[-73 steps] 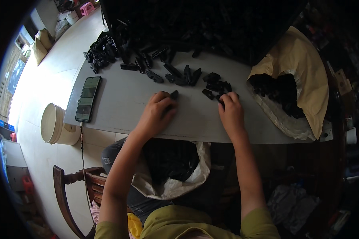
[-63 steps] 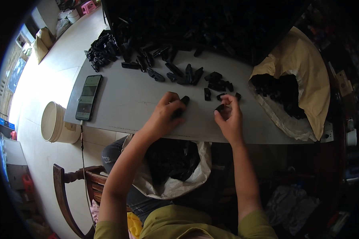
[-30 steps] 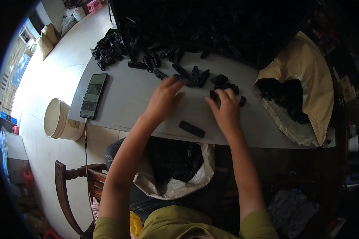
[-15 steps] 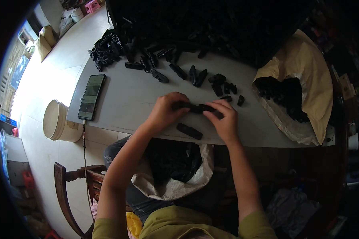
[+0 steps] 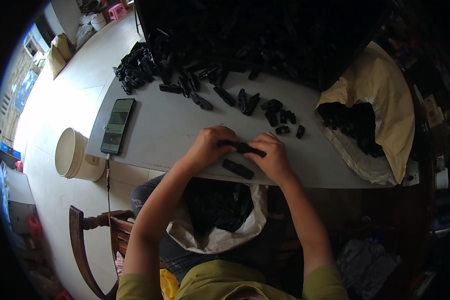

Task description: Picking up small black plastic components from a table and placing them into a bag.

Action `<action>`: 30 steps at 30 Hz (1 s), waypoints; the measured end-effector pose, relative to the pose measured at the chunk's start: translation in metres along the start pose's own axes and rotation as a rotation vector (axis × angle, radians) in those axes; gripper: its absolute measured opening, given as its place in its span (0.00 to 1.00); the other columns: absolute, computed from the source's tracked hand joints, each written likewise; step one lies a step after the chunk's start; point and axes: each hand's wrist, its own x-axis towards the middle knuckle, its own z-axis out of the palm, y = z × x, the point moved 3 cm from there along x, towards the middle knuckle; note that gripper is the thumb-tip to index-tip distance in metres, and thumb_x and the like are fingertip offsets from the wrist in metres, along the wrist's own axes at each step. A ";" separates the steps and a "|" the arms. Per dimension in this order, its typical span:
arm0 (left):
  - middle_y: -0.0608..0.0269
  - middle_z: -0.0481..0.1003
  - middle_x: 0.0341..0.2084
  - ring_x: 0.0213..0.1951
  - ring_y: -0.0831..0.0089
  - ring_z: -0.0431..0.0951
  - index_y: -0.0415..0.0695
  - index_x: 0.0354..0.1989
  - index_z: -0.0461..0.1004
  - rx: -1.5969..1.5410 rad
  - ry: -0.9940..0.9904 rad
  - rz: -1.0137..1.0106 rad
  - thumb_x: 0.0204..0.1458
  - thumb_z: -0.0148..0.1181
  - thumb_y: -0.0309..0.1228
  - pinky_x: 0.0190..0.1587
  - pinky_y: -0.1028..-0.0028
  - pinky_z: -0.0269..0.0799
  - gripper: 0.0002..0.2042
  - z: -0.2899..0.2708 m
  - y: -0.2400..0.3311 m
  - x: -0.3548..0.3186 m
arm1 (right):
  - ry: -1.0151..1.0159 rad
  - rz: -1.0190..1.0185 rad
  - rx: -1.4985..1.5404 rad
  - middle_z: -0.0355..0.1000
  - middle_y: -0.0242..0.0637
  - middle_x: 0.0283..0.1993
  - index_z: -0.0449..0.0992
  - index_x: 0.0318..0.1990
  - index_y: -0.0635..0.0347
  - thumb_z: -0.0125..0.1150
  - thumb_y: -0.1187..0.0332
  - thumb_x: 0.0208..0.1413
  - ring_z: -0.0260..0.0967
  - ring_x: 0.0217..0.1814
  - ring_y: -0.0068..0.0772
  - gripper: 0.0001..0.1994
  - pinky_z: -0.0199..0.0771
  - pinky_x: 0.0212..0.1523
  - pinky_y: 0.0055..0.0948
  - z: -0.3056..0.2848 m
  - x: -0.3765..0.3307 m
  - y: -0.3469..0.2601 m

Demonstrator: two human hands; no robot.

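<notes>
Between my two hands, low over the near part of the grey table [image 5: 160, 131], is a long black plastic piece [image 5: 242, 147]. My left hand [image 5: 211, 145] pinches its left end, and my right hand [image 5: 271, 154] grips its right end. My fingers cover both ends, so any joint in the piece cannot be made out. Just below the hands, another oblong black piece [image 5: 237, 169] lies on the table near its front edge. Several small black parts [image 5: 282, 117] lie beyond my right hand, and longer black pieces [image 5: 224, 96] are scattered farther back.
An open brown sack [image 5: 392, 110] of small black parts stands at the right. A white woven sack [image 5: 225, 242] with black pieces rests at my lap. A corded phone [image 5: 118, 125] lies at the table's left; a dark heap [image 5: 135, 67] is behind it, a bucket [image 5: 72, 157] beside the table.
My right hand has moved left and slightly down, toward my left hand. The two black parts that showed a step between them now look like one continuous length.
</notes>
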 end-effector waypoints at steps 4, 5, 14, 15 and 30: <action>0.54 0.76 0.37 0.41 0.55 0.76 0.40 0.41 0.77 0.112 0.008 -0.037 0.43 0.60 0.19 0.46 0.65 0.72 0.14 -0.027 -0.010 0.007 | 0.005 0.081 0.054 0.71 0.42 0.44 0.78 0.38 0.64 0.66 0.79 0.43 0.71 0.42 0.40 0.11 0.72 0.42 0.33 -0.017 -0.001 0.010; 0.54 0.76 0.38 0.41 0.55 0.75 0.41 0.43 0.76 0.220 0.179 -0.051 0.45 0.58 0.19 0.46 0.64 0.71 0.15 -0.038 -0.012 0.010 | 0.125 0.038 -0.204 0.70 0.41 0.45 0.77 0.41 0.63 0.63 0.79 0.45 0.71 0.43 0.41 0.13 0.72 0.43 0.34 -0.031 0.000 0.014; 0.58 0.73 0.42 0.46 0.58 0.72 0.42 0.46 0.75 0.223 -0.086 -0.161 0.48 0.60 0.23 0.49 0.66 0.69 0.15 -0.037 -0.029 0.026 | 0.073 0.188 -0.107 0.70 0.40 0.45 0.73 0.46 0.62 0.61 0.81 0.47 0.71 0.43 0.42 0.16 0.72 0.44 0.35 -0.031 0.006 0.023; 0.58 0.73 0.42 0.45 0.58 0.73 0.41 0.44 0.76 0.179 -0.088 -0.093 0.48 0.60 0.23 0.48 0.66 0.69 0.13 -0.025 -0.024 0.025 | 0.121 0.206 0.057 0.70 0.40 0.44 0.74 0.45 0.63 0.63 0.80 0.47 0.71 0.42 0.39 0.15 0.72 0.42 0.32 -0.025 0.007 0.022; 0.55 0.77 0.34 0.38 0.62 0.78 0.37 0.36 0.78 0.018 -0.049 -0.007 0.40 0.66 0.20 0.43 0.69 0.73 0.12 -0.008 -0.013 0.018 | -0.010 0.157 0.068 0.72 0.38 0.36 0.78 0.39 0.67 0.69 0.79 0.41 0.72 0.35 0.29 0.14 0.71 0.34 0.24 -0.011 0.011 0.017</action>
